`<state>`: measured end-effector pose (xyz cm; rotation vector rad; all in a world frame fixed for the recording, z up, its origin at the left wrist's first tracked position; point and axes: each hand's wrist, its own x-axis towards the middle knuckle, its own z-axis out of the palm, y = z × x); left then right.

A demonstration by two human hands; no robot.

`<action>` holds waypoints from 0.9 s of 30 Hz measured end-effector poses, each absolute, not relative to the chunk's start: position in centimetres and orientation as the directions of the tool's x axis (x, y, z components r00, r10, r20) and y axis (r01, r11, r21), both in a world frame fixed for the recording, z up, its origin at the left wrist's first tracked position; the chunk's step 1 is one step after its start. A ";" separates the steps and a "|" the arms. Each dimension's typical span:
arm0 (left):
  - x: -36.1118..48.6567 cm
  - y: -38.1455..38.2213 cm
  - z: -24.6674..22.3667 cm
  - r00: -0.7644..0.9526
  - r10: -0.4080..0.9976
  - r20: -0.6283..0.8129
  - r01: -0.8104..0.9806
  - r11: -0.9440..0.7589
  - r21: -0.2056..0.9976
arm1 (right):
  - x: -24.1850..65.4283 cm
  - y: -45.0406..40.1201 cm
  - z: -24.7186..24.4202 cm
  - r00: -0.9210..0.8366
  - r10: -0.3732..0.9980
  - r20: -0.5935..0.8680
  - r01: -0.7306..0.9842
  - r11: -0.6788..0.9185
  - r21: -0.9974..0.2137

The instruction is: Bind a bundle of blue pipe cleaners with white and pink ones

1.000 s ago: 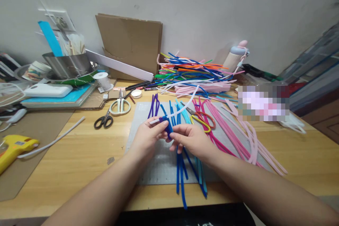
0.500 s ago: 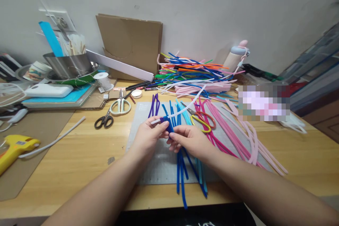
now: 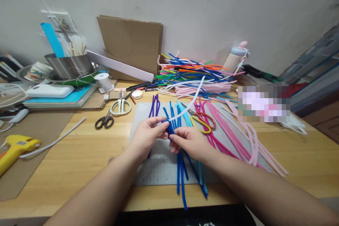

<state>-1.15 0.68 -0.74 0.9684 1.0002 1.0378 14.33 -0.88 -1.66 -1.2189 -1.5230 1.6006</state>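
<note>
A: Where is the blue bundle [image 3: 171,130]?
B: At the middle, above the grey mat [image 3: 161,171], between the 2 hands.

A: How is the left hand [image 3: 147,135] set?
B: Narrow, with thumb and fingers pinched on the bundle's upper end.

A: And the right hand [image 3: 191,143]?
B: Narrow too, thumb and fingertips closed on the lower end.

A: What's the white stem [image 3: 195,99]?
B: A fuzzy length curving out from the bundle's top, pointing between 1 and 2 o'clock. I can't tell how it joins; fingers cover that part.

A: What lies around the hands?
B: Going by clock from them, loose blue stems [image 3: 181,183] at 6, pink stems [image 3: 234,137] at 3, yellow-and-red scissors [image 3: 192,123] between 2 and 3, and purple stems [image 3: 154,106] at 11.

A: Farther off?
B: A mixed pile of stems [image 3: 197,74] at 1, cardboard [image 3: 132,46] against the wall [image 3: 182,3] at 11, white-handled scissors [image 3: 120,107] at 10, and black-handled scissors [image 3: 108,122] plus a yellow glue gun [image 3: 21,143] at 9.
</note>
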 end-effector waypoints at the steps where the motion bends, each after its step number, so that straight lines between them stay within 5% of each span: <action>1: -1.1 0.7 -0.8 0.200 0.964 -0.177 -0.214 0.219 0.952 | 14.4 -0.9 -1.6 -0.398 0.893 -0.209 0.179 -0.148 -0.973; 7: -0.9 0.5 -0.4 0.193 0.966 -0.170 -0.192 0.207 0.959 | 14.7 -0.8 -1.8 -0.341 0.940 -0.014 0.094 0.020 -0.995; 15: -0.4 0.2 -0.3 0.208 0.953 -0.218 -0.220 0.263 0.939 | 14.8 -0.2 -1.8 -0.327 0.944 -0.034 0.020 -0.029 -0.999; 20: -0.3 0.1 -0.2 0.189 0.963 -0.189 -0.166 0.221 0.961 | 15.2 -0.5 -1.1 -0.270 0.962 0.053 0.289 0.133 -0.948; 23: -0.2 -0.1 0.0 0.175 0.975 -0.135 -0.081 0.151 0.985 | 15.9 -1.4 -0.2 -0.227 0.925 0.306 0.580 0.381 -0.720; 25: -0.1 -0.3 -0.1 0.175 0.978 -0.109 -0.023 0.115 0.993 | 16.1 -2.0 0.4 -0.274 0.876 0.396 0.587 0.478 -0.653; 27: 0.1 -0.4 -0.2 0.186 0.979 -0.088 0.032 0.083 0.996 | 16.1 -2.3 0.6 -0.254 0.878 0.406 0.521 0.478 -0.707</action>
